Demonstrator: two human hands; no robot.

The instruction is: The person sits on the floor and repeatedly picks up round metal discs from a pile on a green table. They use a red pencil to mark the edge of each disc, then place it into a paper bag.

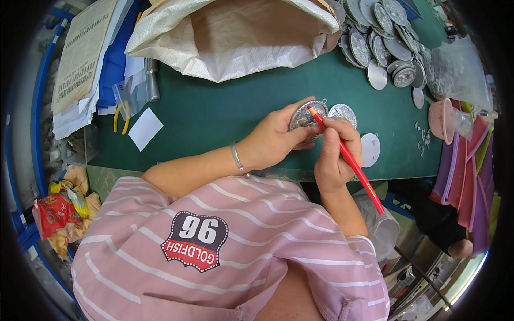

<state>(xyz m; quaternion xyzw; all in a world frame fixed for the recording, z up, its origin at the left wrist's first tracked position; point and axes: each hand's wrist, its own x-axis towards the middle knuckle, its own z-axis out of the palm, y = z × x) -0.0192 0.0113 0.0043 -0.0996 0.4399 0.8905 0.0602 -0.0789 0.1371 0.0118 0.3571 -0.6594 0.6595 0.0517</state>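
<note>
My left hand (269,138) is closed on a round silver medallion (301,117) with a raised pattern and a small ring at its rim. Pinched in my right hand (337,160) is a red pencil (357,170), slanting up to the left with its tip at the medallion's face. Just beyond my right fingers, a second patterned medallion (344,113) lies on the green tabletop (209,109). Nearer me, a plain-faced disc (371,150) lies beside my right hand. My fingers cover the lower part of the held medallion.
A white woven sack (219,67) lies open at the far side. Many silver medallions (383,45) are heaped at the far right, near a pink cup (441,121) and loose small rings (422,138). Papers (80,59), yellow-handled pliers (126,119) and a white slip (145,129) are at left.
</note>
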